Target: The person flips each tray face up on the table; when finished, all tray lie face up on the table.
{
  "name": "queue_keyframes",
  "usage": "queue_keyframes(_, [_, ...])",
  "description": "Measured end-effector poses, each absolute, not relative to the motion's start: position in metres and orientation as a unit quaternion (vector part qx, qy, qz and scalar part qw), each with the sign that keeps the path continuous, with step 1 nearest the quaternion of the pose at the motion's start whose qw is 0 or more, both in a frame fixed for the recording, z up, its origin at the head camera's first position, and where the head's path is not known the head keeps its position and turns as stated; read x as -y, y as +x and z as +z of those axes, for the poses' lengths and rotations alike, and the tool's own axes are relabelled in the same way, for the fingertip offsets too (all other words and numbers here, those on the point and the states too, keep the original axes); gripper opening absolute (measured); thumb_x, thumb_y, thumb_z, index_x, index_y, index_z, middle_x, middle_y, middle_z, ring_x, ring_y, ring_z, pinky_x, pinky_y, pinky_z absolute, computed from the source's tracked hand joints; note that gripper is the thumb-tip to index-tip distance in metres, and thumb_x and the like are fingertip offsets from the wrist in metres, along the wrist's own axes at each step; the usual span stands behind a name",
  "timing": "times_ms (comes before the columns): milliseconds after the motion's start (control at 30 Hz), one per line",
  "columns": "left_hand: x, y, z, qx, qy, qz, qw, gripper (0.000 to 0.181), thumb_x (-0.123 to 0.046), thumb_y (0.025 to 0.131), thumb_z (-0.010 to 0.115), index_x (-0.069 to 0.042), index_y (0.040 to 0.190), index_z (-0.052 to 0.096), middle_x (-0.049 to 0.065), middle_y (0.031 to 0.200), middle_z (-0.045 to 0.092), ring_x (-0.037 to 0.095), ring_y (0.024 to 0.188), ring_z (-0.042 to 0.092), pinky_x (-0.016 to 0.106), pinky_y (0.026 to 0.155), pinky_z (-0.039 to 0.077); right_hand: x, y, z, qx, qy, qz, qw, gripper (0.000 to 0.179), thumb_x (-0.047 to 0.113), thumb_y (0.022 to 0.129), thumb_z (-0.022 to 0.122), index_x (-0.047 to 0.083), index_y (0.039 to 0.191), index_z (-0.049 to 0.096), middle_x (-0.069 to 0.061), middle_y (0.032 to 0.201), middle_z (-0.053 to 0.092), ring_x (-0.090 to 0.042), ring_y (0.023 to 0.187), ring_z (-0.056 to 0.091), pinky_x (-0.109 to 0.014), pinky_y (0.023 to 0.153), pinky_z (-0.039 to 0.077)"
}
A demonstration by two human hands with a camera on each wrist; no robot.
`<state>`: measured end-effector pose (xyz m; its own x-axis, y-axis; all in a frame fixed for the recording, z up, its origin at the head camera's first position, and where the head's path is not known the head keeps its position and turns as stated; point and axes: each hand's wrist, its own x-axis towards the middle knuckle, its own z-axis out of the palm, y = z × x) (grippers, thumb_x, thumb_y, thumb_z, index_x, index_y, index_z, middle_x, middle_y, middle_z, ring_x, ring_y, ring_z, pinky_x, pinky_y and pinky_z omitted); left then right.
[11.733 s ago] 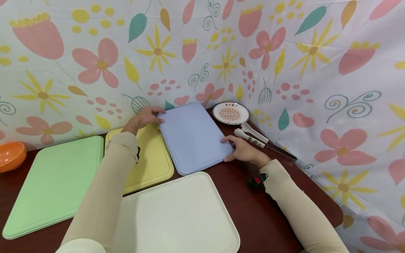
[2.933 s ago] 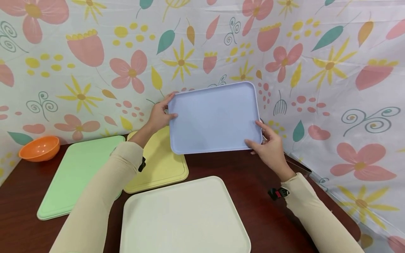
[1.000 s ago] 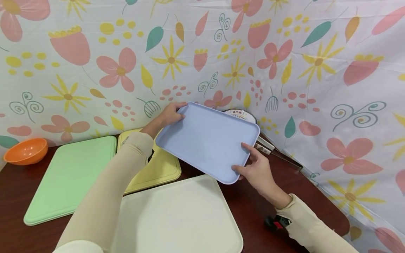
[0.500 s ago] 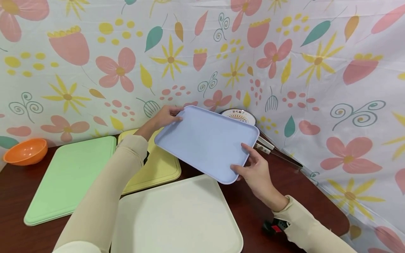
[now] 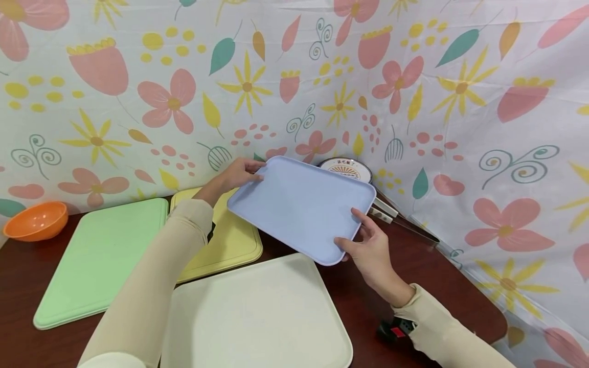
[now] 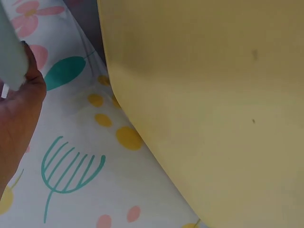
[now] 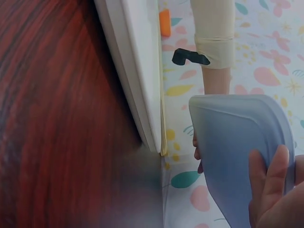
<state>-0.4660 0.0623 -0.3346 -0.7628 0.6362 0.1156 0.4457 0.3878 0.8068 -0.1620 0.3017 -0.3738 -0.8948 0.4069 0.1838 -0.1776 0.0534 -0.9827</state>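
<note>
A light blue rectangular tray with a low raised rim hangs tilted over the table, its hollow side toward the head camera. My left hand pinches its far left edge, thumb on the inner face. Its near right corner is gripped by my right hand, thumb on top and fingers underneath. In the right wrist view the tray's underside shows, with right-hand fingers against it. The left wrist view catches the left hand at a pale edge, beside the yellow tray.
A cream tray lies in front, a yellow tray behind it, a green tray to the left. An orange bowl stands far left. Behind the blue tray are a patterned plate and tongs, near the flowered cloth wall.
The blue tray lay underside up on the table at first. It was then lifted and turned over, and afterwards lowered and tilted. Over the last second its left end sank slightly; both hands kept hold.
</note>
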Motion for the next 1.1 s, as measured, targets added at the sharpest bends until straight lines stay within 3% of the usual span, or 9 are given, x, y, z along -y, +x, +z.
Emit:
queue_keyframes(300, [-0.076,-0.468,-0.341,-0.833,0.321,0.440,0.094,0.045,-0.003,0.091,0.069,0.000,0.135,0.059,0.017,0.139,0.056,0.028,0.130,0.051,0.040,0.107,0.040,-0.304,-0.163,-0.381,0.689,-0.088,0.690,0.206,0.075,-0.016,0.079,0.069,0.002,0.147,0.043,-0.026,0.129,0.052,-0.006,0.056,0.062,-0.023,0.050,0.053])
queue_keyframes(600, [-0.096,-0.469,-0.344,-0.856,0.290,0.419,0.087,0.043,-0.005,0.092,0.069,-0.003,0.134,0.062,0.015,0.139,0.057,0.025,0.120,0.055,0.034,0.094,0.046,-0.306,-0.162,-0.386,0.690,-0.080,0.697,0.179,0.072,-0.012,0.083,0.069,0.001,0.148,0.041,-0.030,0.127,0.053,-0.007,0.060,0.067,-0.027,0.053,0.056])
queue_keyframes(867, [-0.104,-0.477,-0.345,-0.863,0.306,0.390,0.099,0.053,-0.006,0.094,0.065,-0.002,0.144,0.049,0.015,0.145,0.051,0.029,0.133,0.048,0.038,0.106,0.042,-0.305,-0.161,-0.385,0.694,-0.072,0.704,0.129,0.072,-0.011,0.084,0.068,0.003,0.149,0.041,-0.030,0.124,0.056,-0.012,0.076,0.069,-0.030,0.054,0.056])
queue_keyframes(1100, [-0.109,-0.484,-0.350,-0.859,0.319,0.383,0.113,0.052,-0.002,0.092,0.065,-0.002,0.143,0.052,0.014,0.145,0.052,0.029,0.136,0.046,0.039,0.110,0.038,-0.309,-0.159,-0.386,0.678,-0.051,0.727,0.098,0.078,-0.012,0.085,0.066,0.002,0.153,0.032,-0.031,0.128,0.054,-0.013,0.078,0.071,-0.031,0.062,0.058])
